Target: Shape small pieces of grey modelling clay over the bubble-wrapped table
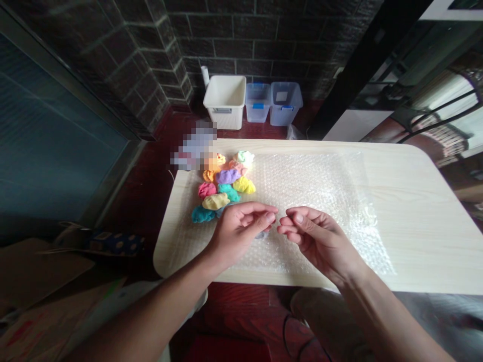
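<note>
My left hand [241, 226] is over the bubble wrap [302, 176], its fingers curled and the thumb close against them. Facing it across a narrow gap, my right hand [317, 234] pinches thumb to fingertips. Anything between the fingertips of either hand is too small to make out. Just below my left fingertips shows a small greyish lump [261, 235], partly hidden. Left of the hands lie several soft, clay-like lumps, among them a yellow lump [244, 185], a purple lump [228, 176], a red lump [207, 190], a beige lump [216, 201] and a teal lump [203, 214].
The bubble wrap lies on a pale wooden table [422, 216] with rounded corners. Beyond its far edge stand a white bin [226, 108] and two clear plastic boxes, one a blue-handled box [286, 103]. A blurred-out item [194, 146] is at the far left corner. Cardboard [41, 271] lies lower left.
</note>
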### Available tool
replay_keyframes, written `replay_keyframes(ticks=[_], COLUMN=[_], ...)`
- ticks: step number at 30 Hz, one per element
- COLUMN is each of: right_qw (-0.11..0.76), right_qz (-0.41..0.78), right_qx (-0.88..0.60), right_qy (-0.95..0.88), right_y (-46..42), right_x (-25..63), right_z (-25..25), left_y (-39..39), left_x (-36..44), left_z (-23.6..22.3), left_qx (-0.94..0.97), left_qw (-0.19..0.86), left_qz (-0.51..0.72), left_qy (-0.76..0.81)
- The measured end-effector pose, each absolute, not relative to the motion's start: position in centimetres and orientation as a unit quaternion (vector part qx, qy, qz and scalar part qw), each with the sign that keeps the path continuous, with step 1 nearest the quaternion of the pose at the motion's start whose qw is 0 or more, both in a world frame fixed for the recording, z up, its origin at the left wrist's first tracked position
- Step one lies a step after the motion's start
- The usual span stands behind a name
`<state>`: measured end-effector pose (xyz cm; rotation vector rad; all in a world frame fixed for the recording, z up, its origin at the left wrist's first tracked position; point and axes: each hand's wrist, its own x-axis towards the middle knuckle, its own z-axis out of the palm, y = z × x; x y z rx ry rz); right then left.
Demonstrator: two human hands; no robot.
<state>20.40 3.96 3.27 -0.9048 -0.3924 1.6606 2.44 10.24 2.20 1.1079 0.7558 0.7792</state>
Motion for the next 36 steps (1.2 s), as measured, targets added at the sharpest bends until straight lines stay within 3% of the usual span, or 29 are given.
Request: replay_keyframes(ticks=[36], right_qw=[0.569], right_qz=[0.645], right_qx=[-0.449], right_qy=[-0.244], right_y=[3.53], right_x=[20.17], right_z=[2.93], left_y=[9.95], left_x=[2.38], left_z=[2.34], left_qx=[0.487], left_qw=[0.727], left_qz=[0.374], left_qy=[0.307])
